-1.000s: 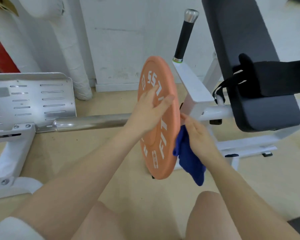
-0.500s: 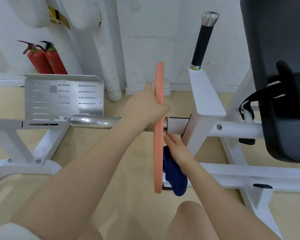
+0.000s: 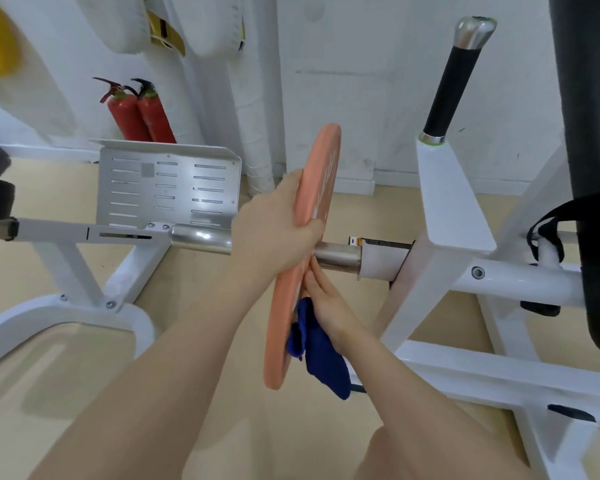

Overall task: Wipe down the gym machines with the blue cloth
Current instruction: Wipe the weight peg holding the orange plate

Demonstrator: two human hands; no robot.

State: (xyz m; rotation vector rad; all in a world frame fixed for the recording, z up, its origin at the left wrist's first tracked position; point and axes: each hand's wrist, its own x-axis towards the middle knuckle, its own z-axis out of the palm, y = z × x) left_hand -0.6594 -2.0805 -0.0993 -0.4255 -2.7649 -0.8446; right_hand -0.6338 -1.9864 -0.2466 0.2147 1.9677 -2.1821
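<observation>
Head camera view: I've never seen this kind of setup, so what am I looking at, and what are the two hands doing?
This is one camera worn on a person's head, looking forward and down at their bare arms. The left hand grips an orange weight plate that sits on the chrome bar of a white gym machine. The right hand holds the blue cloth against the plate's far side. Behind stand a metal footplate and two red fire extinguishers by the wall.
</observation>
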